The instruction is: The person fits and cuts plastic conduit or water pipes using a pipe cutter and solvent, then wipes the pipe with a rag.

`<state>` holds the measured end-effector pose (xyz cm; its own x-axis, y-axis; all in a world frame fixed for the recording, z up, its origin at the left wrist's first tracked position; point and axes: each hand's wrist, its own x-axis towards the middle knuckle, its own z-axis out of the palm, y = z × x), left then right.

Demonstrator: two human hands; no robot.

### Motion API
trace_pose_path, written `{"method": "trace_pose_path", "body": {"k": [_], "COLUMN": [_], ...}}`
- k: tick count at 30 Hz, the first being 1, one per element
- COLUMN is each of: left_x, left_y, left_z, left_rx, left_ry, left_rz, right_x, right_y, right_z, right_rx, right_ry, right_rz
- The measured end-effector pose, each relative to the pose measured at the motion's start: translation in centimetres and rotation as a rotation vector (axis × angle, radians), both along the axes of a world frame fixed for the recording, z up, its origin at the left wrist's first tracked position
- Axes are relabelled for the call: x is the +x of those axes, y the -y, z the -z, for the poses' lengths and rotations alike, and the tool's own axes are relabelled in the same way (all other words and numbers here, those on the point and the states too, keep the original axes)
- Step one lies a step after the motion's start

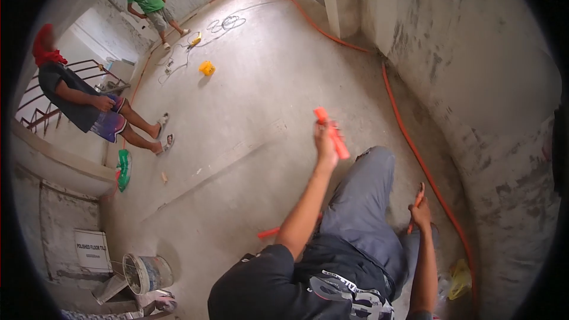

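My left hand [326, 139] is raised over the floor in front of my bent knee, its fingers wrapped round a short orange-red piece [339, 145] that sticks out at both ends. Beside my other knee, at the right, my right hand [420, 214] grips a thin orange-brown stick-like object [418, 197], which points upward. Another red piece [268, 233] lies on the floor, partly hidden behind my left arm. A long orange conduit [409, 137] runs over the floor along the right wall, close to my right hand.
One person [148, 1] stands at the back, another [83, 98] at the left by a railing. A yellow container [207, 68], cable coils [230, 22], a green bag [123, 170], a dirty bucket [147, 274] and a yellow plastic bag [459, 279] are on the floor.
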<state>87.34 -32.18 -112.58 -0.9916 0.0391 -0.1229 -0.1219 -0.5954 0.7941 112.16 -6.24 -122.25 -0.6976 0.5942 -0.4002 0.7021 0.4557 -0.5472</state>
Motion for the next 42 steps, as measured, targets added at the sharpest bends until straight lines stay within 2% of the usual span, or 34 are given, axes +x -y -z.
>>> {"method": "trace_pose_path", "body": {"k": [5, 7, 8, 10, 11, 12, 13, 14, 15, 16, 17, 18, 20, 21, 23, 25, 26, 28, 30, 32, 33, 35, 38, 39, 41, 42], "left_x": [-0.3, 0.1, 0.4, 2.0, 3.0, 4.0, 5.0, 5.9, 6.5, 7.1, 7.8, 8.4, 9.6, 9.7, 9.6, 9.7, 9.7, 9.6, 8.4, 7.5, 6.9, 5.8, 5.8, 5.7, 5.6, 5.5], "left_y": [7.1, 9.3, 10.5, 13.2, 14.2, 15.1, 15.8, 16.6, 17.7, 18.1, 18.4, 18.5, 18.6, 18.7, 18.7, 18.3, 17.4, 14.1, 10.6, 6.3, 4.5, 1.3, -1.6, -1.9, -1.6, -1.7], "left_z": [5.0, 7.9, 9.3, 15.1, 16.8, 18.6, 20.5, 22.8, 25.1, 26.0, 27.0, 27.6, 28.4, 28.4, 28.2, 27.7, 27.3, 26.5, 27.8, 25.9, 25.9, 25.4, 29.6, 29.6, 29.9, 30.4], "left_rx": [0.236, -0.169, -0.161, -0.748, -0.735, -0.967, -1.200, -1.188, -1.282, -1.380, -1.372, -1.395, -1.415, -1.397, -1.373, -1.612, -1.604, -1.771, -1.575, -1.463, -1.450, -1.351, -1.427, -1.422, -1.412, -1.414], "left_ry": [0.180, 0.164, 0.169, 0.085, 0.101, 0.113, 0.130, 0.151, 0.166, 0.184, 0.209, 0.202, 0.221, 0.244, 0.272, 0.181, 0.188, 0.007, -0.263, -0.308, -0.313, -0.149, -0.245, -0.257, -0.199, -0.207], "left_rz": [-0.161, -0.112, -0.143, 0.111, 0.083, 0.071, 0.068, 0.057, 0.042, 0.033, 0.034, -0.016, -0.057, -0.070, -0.098, -0.083, -0.092, -0.078, 0.187, 0.337, 0.326, 0.387, 0.273, 0.268, 0.479, 0.471], "right_x": [-2.5, -4.5, -5.4, -5.0, -4.6, -4.7, -5.0, -5.1, -5.2, -5.0, -4.4, -3.6, -1.5, -0.3, 0.7, -0.8, -0.7, 0.5, 1.8, 2.6, 2.5, 1.9, 2.0, 2.0, 1.7, 2.5], "right_y": [-1.3, -1.0, -0.9, -0.8, -1.2, -1.4, -1.5, -1.8, -1.9, -2.6, -3.2, -4.3, -6.8, -7.2, -7.9, -8.0, -8.0, -7.4, -6.9, -6.9, -6.7, -6.1, -4.7, -4.1, -3.1, -3.0], "right_z": [8.3, 10.1, 10.4, 11.9, 13.1, 13.2, 13.2, 13.3, 13.6, 14.5, 15.4, 17.2, 21.2, 22.7, 24.4, 24.2, 24.2, 23.8, 22.9, 22.5, 22.1, 21.4, 20.4, 20.4, 20.2, 19.9], "right_rx": [0.050, 0.066, 0.073, 0.130, 0.182, 0.193, 0.130, 0.069, 0.084, 0.128, 0.167, 0.173, 0.222, 0.226, 0.188, 0.184, 0.176, 0.161, 0.150, 0.145, 0.146, 0.150, 0.146, 0.140, 0.119, 0.105], "right_ry": [0.031, 0.098, 0.100, 0.141, 0.061, 0.065, 0.175, 0.288, 0.296, 0.358, 0.424, 0.443, 0.301, 0.313, -0.026, -0.029, -0.032, -0.035, -0.028, -0.025, -0.031, -0.051, -0.078, -0.089, -0.112, -0.125], "right_rz": [-0.059, 0.011, -0.021, -0.070, -0.106, -0.134, -0.120, -0.101, -0.117, -0.234, -0.351, -0.364, -0.490, -0.501, -0.337, -0.354, -0.358, -0.366, -0.372, -0.369, -0.365, -0.351, -0.313, -0.301, -0.285, -0.278]}}
